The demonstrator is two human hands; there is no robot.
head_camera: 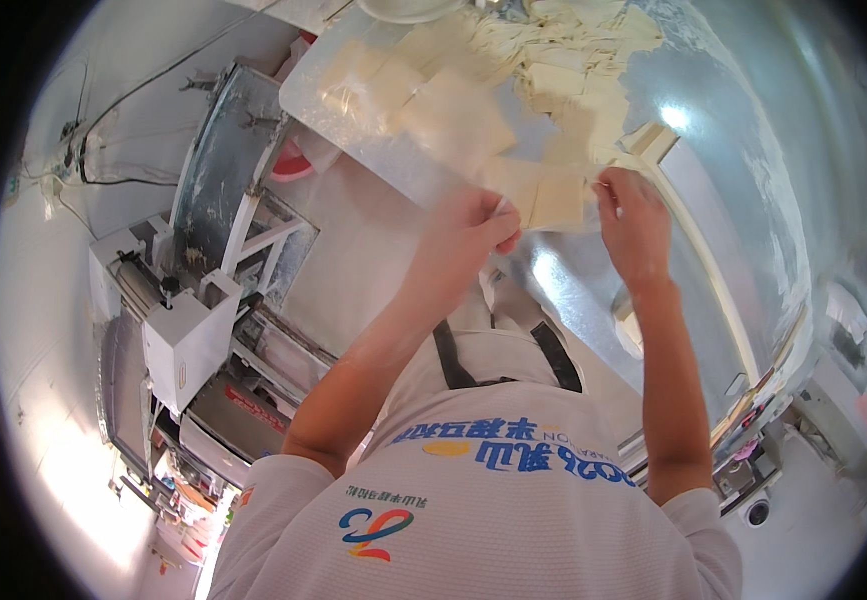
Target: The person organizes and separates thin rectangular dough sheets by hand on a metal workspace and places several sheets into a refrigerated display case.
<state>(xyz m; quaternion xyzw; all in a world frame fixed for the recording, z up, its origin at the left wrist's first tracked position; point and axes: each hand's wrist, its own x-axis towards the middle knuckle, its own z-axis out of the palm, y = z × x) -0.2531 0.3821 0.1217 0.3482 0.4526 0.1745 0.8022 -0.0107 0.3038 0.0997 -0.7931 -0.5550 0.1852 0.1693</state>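
My left hand (489, 221) pinches an edge of a thin clear plastic sheet (546, 169) at the near edge of the table. On the other side, my right hand (632, 214) pinches what appears to be the same sheet. Square dough sheets (561, 201) lie between the hands, seemingly under the plastic. More pale dough squares (459, 116) spread to the upper left, partly under shiny film and blurred. Beyond them, layered dough pieces (553, 79) cover the far part of the metal table (711, 82).
A long pale strip (703, 255) curves along the right of the table. A white machine with a roller (185, 330) stands at the lower left, beside a metal tray-like surface (223, 157). A pale round dish (411, 6) sits at the top edge.
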